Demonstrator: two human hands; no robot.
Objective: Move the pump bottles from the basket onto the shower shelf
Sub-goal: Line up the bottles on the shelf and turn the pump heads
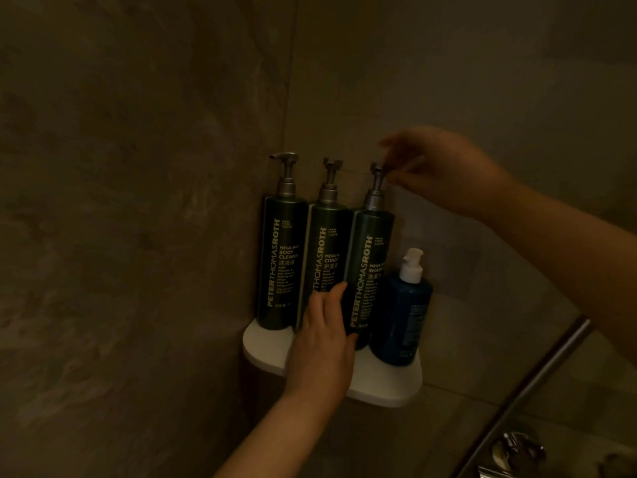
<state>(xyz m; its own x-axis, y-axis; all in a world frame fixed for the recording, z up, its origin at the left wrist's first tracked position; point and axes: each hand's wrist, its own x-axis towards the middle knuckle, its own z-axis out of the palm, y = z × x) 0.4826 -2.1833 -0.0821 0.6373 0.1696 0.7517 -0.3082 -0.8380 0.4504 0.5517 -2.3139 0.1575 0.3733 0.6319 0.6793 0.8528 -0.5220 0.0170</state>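
Three tall dark green pump bottles stand side by side on the white corner shelf (265, 350): a body cleanser bottle (281, 260), a conditioner bottle (325, 250) and a shampoo bottle (367, 270). My left hand (324, 343) grips the lower body of the shampoo bottle. My right hand (444, 170) pinches that bottle's silver pump head from the right. A small blue bottle with a white pump (401, 315) stands at the shelf's right end, touching the shampoo bottle. No basket is in view.
Dim stone-tiled walls meet in the corner behind the shelf. A metal shower rail (537, 381) runs diagonally at the lower right, with a chrome tap fitting (513, 453) below it.
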